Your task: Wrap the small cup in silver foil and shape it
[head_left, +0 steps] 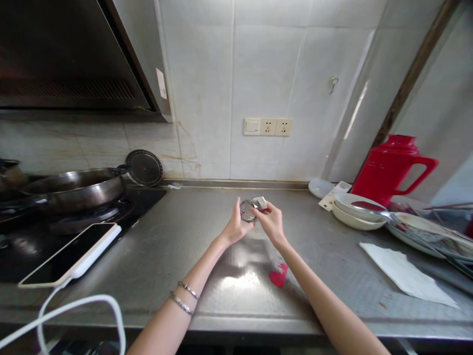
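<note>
One pan (pixel 79 192) sits on the hob (pixel 33 246), well to the left of the grip. Above it, up and left of the hands, hangs the hood (pixel 66 54). Nearer the person, left of and lower than the grip, a phone (pixel 68 254) lies face up, partly over the hob, with a white cable (pixel 94 298) trailing from it. A dark disc (pixel 145 168) leans on the wall, beyond the grip to the left.

The left hand (pixel 234 228), two bracelets (pixel 182 300) behind it on its arm, holds a round metal thing (pixel 246 211) just over the counter (pixel 177 207). The right hand (pixel 272 221) closes narrowly on the thing's right side, thumb on its face; a white piece (pixel 261 202) shows at its fingers, how firmly held one cannot tell.

Sockets (pixel 268 127) are on the wall beyond the grip, and a red patch (pixel 278 277) marks the counter on its near side. Farther right of the grip are a small bowl (pixel 320 188), a card (pixel 334 196), stacked bowls (pixel 356 223), a red flask (pixel 386 170), a napkin (pixel 406 273) and plates (pixel 417 240).
</note>
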Available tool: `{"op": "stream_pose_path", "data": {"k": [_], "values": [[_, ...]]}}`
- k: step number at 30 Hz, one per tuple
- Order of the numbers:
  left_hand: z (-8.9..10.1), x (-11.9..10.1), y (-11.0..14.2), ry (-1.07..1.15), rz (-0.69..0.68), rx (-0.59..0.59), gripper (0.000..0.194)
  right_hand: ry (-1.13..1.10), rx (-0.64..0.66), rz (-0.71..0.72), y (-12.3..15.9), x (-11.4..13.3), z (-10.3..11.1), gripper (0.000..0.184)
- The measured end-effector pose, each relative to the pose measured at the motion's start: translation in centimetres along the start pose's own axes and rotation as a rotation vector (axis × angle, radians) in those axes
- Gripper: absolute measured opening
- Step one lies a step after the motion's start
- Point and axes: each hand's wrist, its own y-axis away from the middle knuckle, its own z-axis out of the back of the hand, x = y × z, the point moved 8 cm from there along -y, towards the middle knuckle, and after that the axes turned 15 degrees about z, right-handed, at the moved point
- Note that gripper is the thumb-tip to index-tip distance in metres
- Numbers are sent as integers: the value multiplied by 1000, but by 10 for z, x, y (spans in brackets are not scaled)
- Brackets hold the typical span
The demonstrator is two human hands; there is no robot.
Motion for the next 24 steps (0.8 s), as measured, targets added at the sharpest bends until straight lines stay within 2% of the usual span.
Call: {"op": "stream_pose_path", "data": {"k": [2,4,9,12,15,19,24], "values": [[-6,3,3,-71,-56,-21,110,26,-5,37,2,1,-1,30],[-8,6,4,-112,-75,-60,114,56,-12,84,4,3,-3,33],[5,4,8,-49,-83,-229,106,81,43,211,14,16,-16,33],[13,4,7,82,-64,-273,98,82,85,293,16,28,-20,37],[14,4,4,95,-31,-238,94,70,131,336,13,36,-18,30],[7,-2,3,-12,-29,-135,84,29,167,247,4,28,-12,36],[3,-9,5,11,-42,-28,75,-24,160,204,-1,20,-10,39]]}}
